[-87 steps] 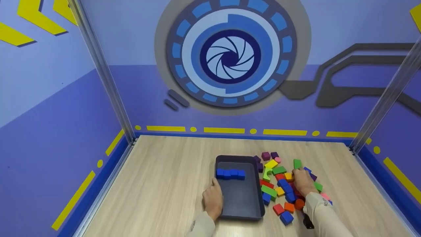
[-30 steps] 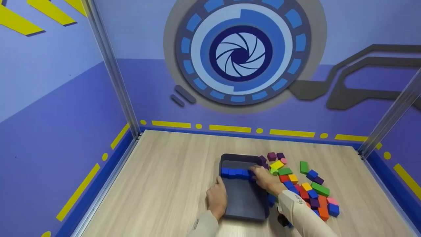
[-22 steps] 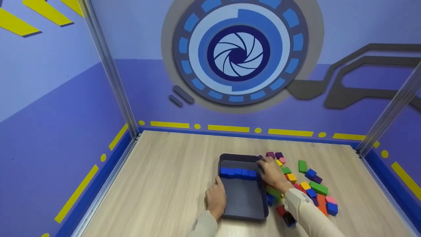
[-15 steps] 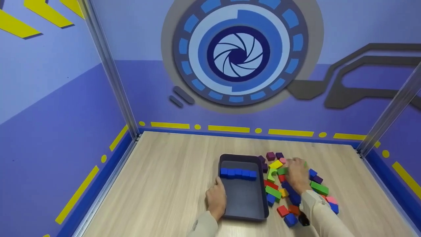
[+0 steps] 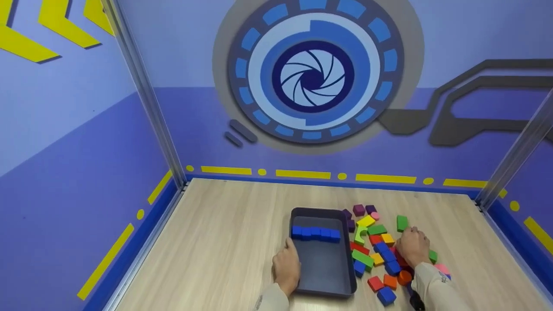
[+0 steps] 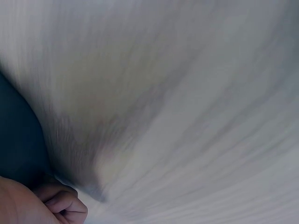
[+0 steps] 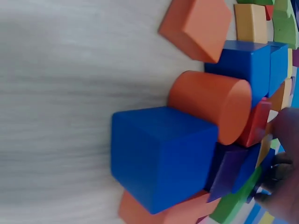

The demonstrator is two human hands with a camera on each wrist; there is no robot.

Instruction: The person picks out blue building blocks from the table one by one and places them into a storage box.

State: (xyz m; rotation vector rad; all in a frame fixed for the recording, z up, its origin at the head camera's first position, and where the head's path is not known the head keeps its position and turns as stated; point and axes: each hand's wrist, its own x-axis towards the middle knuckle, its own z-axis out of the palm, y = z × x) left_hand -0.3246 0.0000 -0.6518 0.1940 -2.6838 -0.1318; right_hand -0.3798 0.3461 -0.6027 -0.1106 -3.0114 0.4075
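A dark grey tray (image 5: 322,272) lies on the table with a row of several blue cubes (image 5: 316,234) across its far part. My left hand (image 5: 287,265) grips the tray's left wall, thumb along the rim; the left wrist view shows its curled fingers (image 6: 67,205) against the tray's outside (image 6: 18,135). My right hand (image 5: 413,247) reaches down among loose coloured blocks right of the tray. Seen from the right wrist, its fingers (image 7: 287,172) are beside a dark blue block (image 7: 267,163) and a green block (image 7: 233,200). Whether they pinch one is unclear.
Nearest the right wrist camera are a blue cube (image 7: 161,154) and an orange cylinder (image 7: 205,102). Purple cubes (image 5: 358,210) stand near the tray's far right corner. A green block (image 5: 402,223) lies just beyond my right hand. Patterned walls enclose the table.
A fifth blue cube has joined the row in the tray. My right hand has withdrawn from the tray rightward to the loose blocks. My left hand stays on the tray.
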